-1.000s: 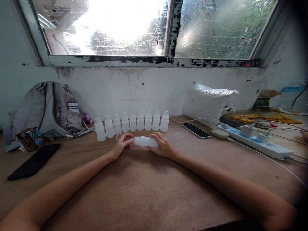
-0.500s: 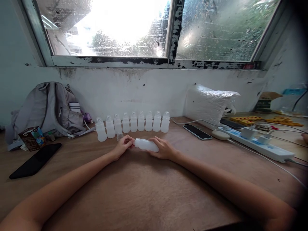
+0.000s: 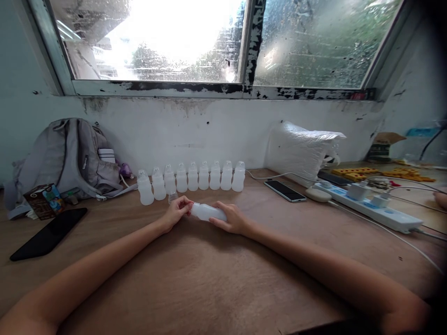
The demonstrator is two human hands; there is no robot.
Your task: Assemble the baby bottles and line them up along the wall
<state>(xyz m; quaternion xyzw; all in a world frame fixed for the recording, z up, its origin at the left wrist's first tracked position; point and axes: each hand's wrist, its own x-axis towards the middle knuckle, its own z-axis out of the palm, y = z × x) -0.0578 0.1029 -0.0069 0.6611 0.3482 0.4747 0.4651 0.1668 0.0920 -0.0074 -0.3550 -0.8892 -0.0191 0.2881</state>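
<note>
A translucent white plastic bottle [image 3: 208, 212] lies tilted on its side just above the table, its neck pointing left. My right hand [image 3: 230, 217] is wrapped around its base end, thumb below and fingers above. At the mouth end, the fingers of my left hand [image 3: 177, 212] are pinched together against the neck; any small part between them is hidden. Just behind my left hand stands a clear plastic cap [image 3: 172, 197]. A row of similar white bottles [image 3: 203, 177] with clear caps stands upright beyond both hands.
A black phone [image 3: 49, 235], a small carton [image 3: 45, 201] and a grey backpack [image 3: 66, 158] are on the left. To the right lie another phone [image 3: 284, 190], a white power strip [image 3: 377, 209] with cables, and a puffy white plastic bag [image 3: 300, 151]. Part of another person's hand [image 3: 440, 200] shows at the right edge.
The bottle and both hands have shifted slightly left in view. My right fingers have changed their hold, with the thumb now stretched along the bottle's underside.
</note>
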